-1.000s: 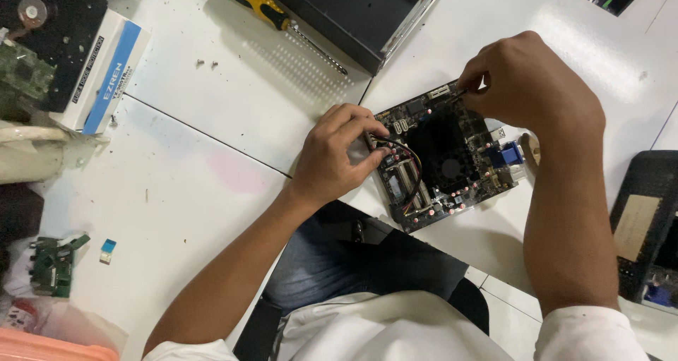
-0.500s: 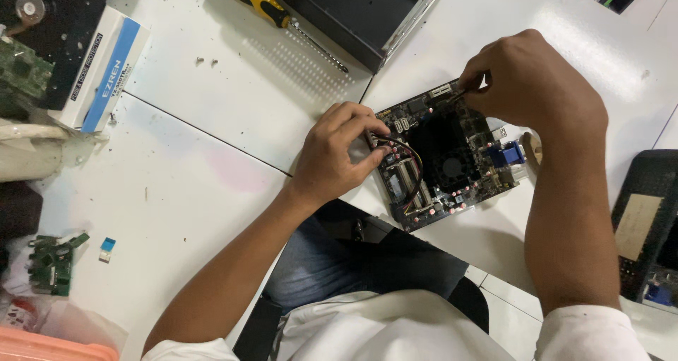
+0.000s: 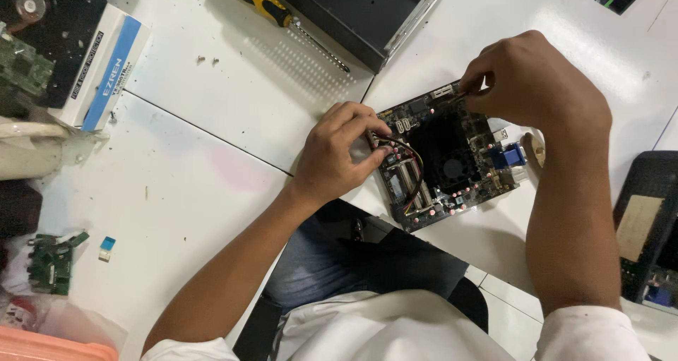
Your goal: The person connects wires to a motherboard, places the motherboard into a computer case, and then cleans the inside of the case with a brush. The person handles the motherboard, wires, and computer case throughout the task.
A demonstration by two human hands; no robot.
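Motherboard (image 3: 452,160), small, dark, square, lies flat on the white table (image 3: 212,156), at the table edge right above the person's lap. Black fan sits at board centre; blue port block (image 3: 510,155) on the board's right edge.

Left hand (image 3: 339,156) rests on the board's left side, fingers curled, grip pinched narrow on a thin red-and-black cable (image 3: 413,169) that loops down across the board's left half. Right hand (image 3: 537,86) sits over the board's upper right corner, thumb and forefinger closed tight on something small at the top edge; can't tell what it is, hidden by the fingers.

Outward from the board:
- up-left: yellow-and-black screwdriver (image 3: 282,15), tip pointing toward the board, lying on a perforated patch of table
- above: dark flat case (image 3: 353,8) with a metal edge, near the board's top edge
- right: black device (image 3: 646,227) with a tan panel, well apart from the board
- far left: white box with blue stripe (image 3: 106,64), and a green circuit board (image 3: 21,64) beside it
- lower left: small green circuit board (image 3: 51,262) with a tiny blue-and-white chip (image 3: 106,247) just beside it
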